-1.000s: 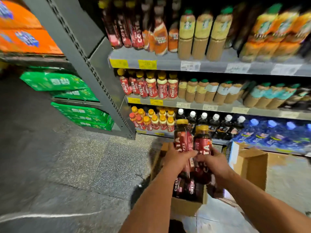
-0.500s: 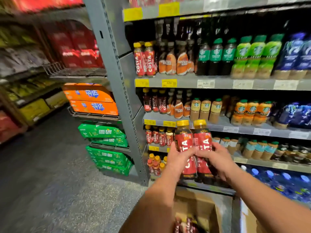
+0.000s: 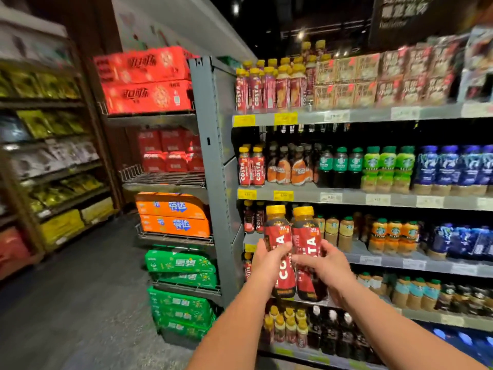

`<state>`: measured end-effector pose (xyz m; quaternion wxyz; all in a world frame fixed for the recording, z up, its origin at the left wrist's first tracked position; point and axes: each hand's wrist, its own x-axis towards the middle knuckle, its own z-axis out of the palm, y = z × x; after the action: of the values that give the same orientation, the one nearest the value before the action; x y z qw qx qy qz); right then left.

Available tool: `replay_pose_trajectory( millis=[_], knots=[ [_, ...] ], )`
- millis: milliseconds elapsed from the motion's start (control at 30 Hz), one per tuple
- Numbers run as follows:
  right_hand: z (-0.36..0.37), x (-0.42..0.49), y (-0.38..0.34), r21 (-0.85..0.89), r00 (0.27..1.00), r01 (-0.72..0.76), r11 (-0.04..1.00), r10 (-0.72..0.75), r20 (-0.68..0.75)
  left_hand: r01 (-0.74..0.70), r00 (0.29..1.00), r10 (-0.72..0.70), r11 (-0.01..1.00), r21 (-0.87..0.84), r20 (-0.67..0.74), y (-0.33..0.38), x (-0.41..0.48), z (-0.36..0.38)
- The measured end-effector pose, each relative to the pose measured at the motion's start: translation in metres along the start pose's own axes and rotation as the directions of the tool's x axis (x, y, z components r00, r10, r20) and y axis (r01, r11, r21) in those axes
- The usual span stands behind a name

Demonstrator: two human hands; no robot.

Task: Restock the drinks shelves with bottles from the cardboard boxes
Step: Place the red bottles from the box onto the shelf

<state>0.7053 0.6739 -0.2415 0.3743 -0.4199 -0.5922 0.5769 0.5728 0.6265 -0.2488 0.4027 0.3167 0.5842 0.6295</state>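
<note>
Two forearms reach forward, the left hand (image 3: 269,260) with fingers (image 3: 283,248) wrapped round one red Costa bottle (image 3: 277,233), the right hand (image 3: 325,264) gripping a second bottle (image 3: 308,236) touching it, both upright, seemingly just before a blurred drinks shelf (image 3: 386,261).

Costa bottles (image 3: 277,236) lifted from box to shelf height; box now unseen.

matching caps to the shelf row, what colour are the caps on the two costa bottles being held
Yellow caps on both held Costa bottles, clearest in the head view.
</note>
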Motion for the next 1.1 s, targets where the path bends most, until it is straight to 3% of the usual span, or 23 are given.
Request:
replay_pose_trajectory(
  millis=[700, 1100],
  knots=[
    [-0.026, 0.218, -0.043, -0.018, 0.993, 0.102, 0.995, -0.101, 0.053, -0.162, 0.969, 0.165, 0.986, 0.032, -0.186, 0.043, 0.175, 0.052],
    [0.043, 0.292, 0.079, -0.112, 0.999, -0.026, 0.993, 0.03, 0.034, -0.104, 0.971, 0.11, 0.994, 0.038, -0.215, -0.074, 0.265, -0.016]
  ],
)
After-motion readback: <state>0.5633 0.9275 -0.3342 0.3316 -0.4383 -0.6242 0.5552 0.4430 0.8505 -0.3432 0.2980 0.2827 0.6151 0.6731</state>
